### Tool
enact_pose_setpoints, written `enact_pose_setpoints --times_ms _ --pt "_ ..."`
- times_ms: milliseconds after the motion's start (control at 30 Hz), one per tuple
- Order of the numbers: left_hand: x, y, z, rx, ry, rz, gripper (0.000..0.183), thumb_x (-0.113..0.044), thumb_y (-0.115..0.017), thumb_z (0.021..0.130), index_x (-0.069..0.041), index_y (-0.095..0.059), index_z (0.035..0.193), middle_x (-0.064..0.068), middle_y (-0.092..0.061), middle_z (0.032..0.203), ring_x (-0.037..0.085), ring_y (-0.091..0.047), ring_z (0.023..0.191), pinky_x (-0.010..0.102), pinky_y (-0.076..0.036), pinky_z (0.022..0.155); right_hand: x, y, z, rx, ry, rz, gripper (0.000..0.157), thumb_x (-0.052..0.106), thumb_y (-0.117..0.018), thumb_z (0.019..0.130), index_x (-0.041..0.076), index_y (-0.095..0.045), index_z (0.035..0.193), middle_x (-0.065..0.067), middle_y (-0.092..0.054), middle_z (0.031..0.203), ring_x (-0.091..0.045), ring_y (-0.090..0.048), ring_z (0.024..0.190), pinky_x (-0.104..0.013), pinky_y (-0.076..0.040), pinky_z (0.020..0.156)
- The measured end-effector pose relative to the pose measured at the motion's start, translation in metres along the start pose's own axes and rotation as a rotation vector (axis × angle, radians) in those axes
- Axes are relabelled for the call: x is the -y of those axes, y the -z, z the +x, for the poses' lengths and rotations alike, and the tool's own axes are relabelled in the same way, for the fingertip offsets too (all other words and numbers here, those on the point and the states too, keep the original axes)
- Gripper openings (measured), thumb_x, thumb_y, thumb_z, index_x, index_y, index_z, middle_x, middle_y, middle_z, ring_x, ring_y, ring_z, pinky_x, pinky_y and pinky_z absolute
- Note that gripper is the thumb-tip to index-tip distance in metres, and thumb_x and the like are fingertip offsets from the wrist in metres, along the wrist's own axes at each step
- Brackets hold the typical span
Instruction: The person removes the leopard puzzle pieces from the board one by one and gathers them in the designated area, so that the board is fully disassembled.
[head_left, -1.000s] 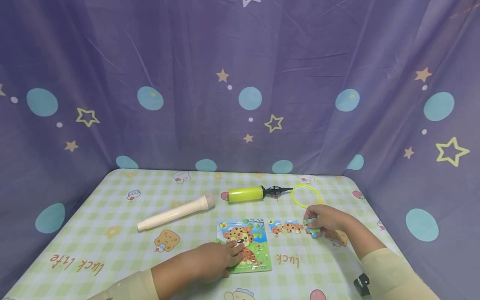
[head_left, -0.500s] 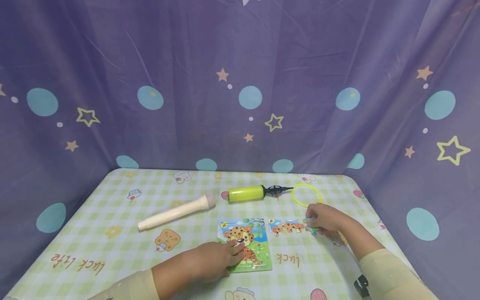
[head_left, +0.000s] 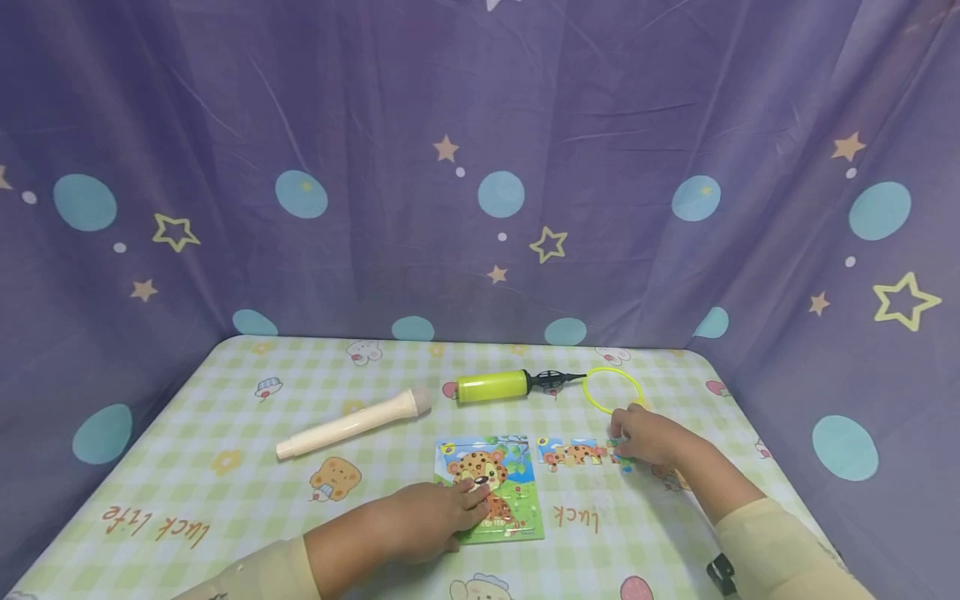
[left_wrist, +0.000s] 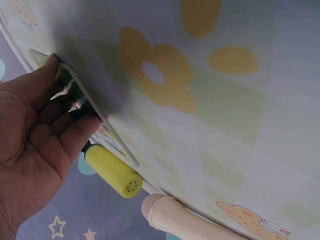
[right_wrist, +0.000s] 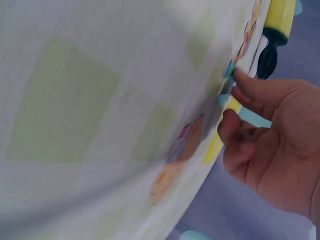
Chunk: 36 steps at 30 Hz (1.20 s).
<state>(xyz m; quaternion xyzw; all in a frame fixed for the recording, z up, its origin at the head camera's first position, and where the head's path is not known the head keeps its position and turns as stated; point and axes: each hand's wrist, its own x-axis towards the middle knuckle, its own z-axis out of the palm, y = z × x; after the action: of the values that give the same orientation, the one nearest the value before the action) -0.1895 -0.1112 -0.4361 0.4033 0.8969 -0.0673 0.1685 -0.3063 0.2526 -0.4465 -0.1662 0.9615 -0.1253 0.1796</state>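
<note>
My left hand (head_left: 433, 518) rests on a leopard jigsaw puzzle (head_left: 519, 500), its fingertips on the picture and its thumb at the near edge. The puzzle's thin board (left_wrist: 112, 132) shows edge-on in the left wrist view. Just right of it, puzzle pieces (head_left: 572, 454) with leopard parts lie in a row. At the row's right end, my right hand (head_left: 654, 435) holds a green-blue puzzle piece (head_left: 614, 450) down at the table between thumb and fingers, partly covering it. In the right wrist view, that piece (right_wrist: 230, 68) shows by the thumb tip; the other fingers curl.
A cream toy microphone (head_left: 352, 425) lies to the left. Behind the puzzle is a yellow hand pump (head_left: 492, 387) with a black nozzle, beside a yellow ring (head_left: 612, 369). A checked cloth (head_left: 247, 517) covers the table; a purple curtain (head_left: 360, 208) hangs behind.
The piece under my right hand has come down flat at the right end of the row, and the fingers now cover more of it. My left hand stays on the puzzle.
</note>
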Motion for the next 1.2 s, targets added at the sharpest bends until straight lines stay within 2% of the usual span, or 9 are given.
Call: enact_pose_setpoints --times_ms 67,167,300,400,600,800,933,1067,1200 --pt "0.000 0.000 0.000 -0.001 0.001 -0.004 0.062 -0.035 -0.064 0.093 -0.027 -0.041 0.150 -0.007 -0.030 0.160 0.016 -0.034 0.145 0.034 -0.044 0.108 0.009 -0.001 -0.002 -0.026 0.008 -0.069 0.025 0.026 -0.071 0.090 0.016 -0.057 0.109 -0.003 -0.048 0.102 -0.018 -0.052 0.075 -0.037 -0.047 0.065" --pt "0.000 0.002 -0.001 -0.003 0.001 -0.011 0.062 -0.035 -0.064 0.093 -0.027 -0.042 0.150 -0.007 -0.031 0.160 0.016 -0.034 0.145 0.034 -0.044 0.109 0.026 -0.001 -0.003 -0.090 0.042 -0.101 0.028 0.027 -0.071 0.091 0.016 -0.058 0.113 -0.003 -0.048 0.104 -0.016 -0.051 0.064 -0.033 -0.044 0.058" --pt "-0.001 0.001 -0.002 -0.014 -0.004 -0.009 0.061 -0.035 -0.063 0.093 -0.026 -0.042 0.150 -0.006 -0.031 0.159 0.017 -0.035 0.145 0.034 -0.044 0.108 0.050 -0.004 -0.001 -0.143 0.136 -0.033 0.030 0.030 -0.068 0.093 0.016 -0.060 0.118 -0.001 -0.051 0.111 -0.011 -0.053 0.071 -0.034 -0.047 0.066" --pt "-0.001 0.000 -0.002 -0.021 -0.008 0.001 0.060 -0.035 -0.063 0.094 -0.026 -0.043 0.149 -0.006 -0.032 0.159 0.017 -0.035 0.144 0.033 -0.045 0.107 0.069 -0.009 0.001 -0.140 0.225 0.012 0.035 0.032 -0.068 0.093 0.015 -0.060 0.123 0.000 -0.053 0.117 -0.008 -0.055 0.079 -0.035 -0.050 0.075" --pt "0.000 -0.001 -0.001 -0.033 -0.020 0.021 0.060 -0.036 -0.064 0.093 -0.026 -0.043 0.149 -0.006 -0.033 0.159 0.017 -0.037 0.144 0.032 -0.047 0.105 0.108 -0.029 -0.002 -0.049 0.329 -0.011 0.051 0.043 -0.068 0.090 0.017 -0.057 0.132 0.002 -0.053 0.120 -0.005 -0.058 0.084 -0.030 -0.053 0.074" --pt "0.001 -0.001 -0.001 -0.033 -0.019 0.022 0.062 -0.037 -0.064 0.093 -0.026 -0.043 0.149 -0.006 -0.033 0.159 0.017 -0.038 0.143 0.032 -0.048 0.104 0.135 -0.048 -0.002 0.015 0.340 -0.087 0.065 0.053 -0.071 0.083 0.020 -0.055 0.136 0.007 -0.047 0.119 -0.003 -0.053 0.075 -0.022 -0.049 0.063" --pt "0.000 0.000 -0.001 -0.029 -0.014 0.020 0.061 -0.037 -0.064 0.092 -0.026 -0.043 0.149 -0.006 -0.033 0.159 0.017 -0.038 0.143 0.033 -0.048 0.104 0.144 -0.056 0.002 0.009 0.312 -0.121 0.055 0.049 -0.075 0.080 0.023 -0.059 0.126 0.010 -0.044 0.113 -0.004 -0.051 0.070 -0.022 -0.046 0.058" --pt "0.000 0.000 -0.001 -0.028 -0.012 0.019 0.061 -0.037 -0.064 0.093 -0.027 -0.043 0.149 -0.006 -0.033 0.159 0.018 -0.038 0.143 0.033 -0.049 0.103 0.145 -0.057 0.004 0.006 0.311 -0.096 0.042 0.043 -0.078 0.079 0.025 -0.060 0.112 0.010 -0.045 0.107 -0.004 -0.052 0.075 -0.023 -0.050 0.064" --pt "0.000 0.000 -0.001 -0.028 -0.009 0.019 0.061 -0.037 -0.064 0.092 -0.027 -0.043 0.149 -0.006 -0.033 0.159 0.018 -0.038 0.143 0.034 -0.049 0.103 0.144 -0.057 0.005 0.009 0.312 -0.057 0.042 0.041 -0.079 0.079 0.024 -0.058 0.111 0.009 -0.046 0.107 -0.004 -0.054 0.080 -0.024 -0.053 0.073"
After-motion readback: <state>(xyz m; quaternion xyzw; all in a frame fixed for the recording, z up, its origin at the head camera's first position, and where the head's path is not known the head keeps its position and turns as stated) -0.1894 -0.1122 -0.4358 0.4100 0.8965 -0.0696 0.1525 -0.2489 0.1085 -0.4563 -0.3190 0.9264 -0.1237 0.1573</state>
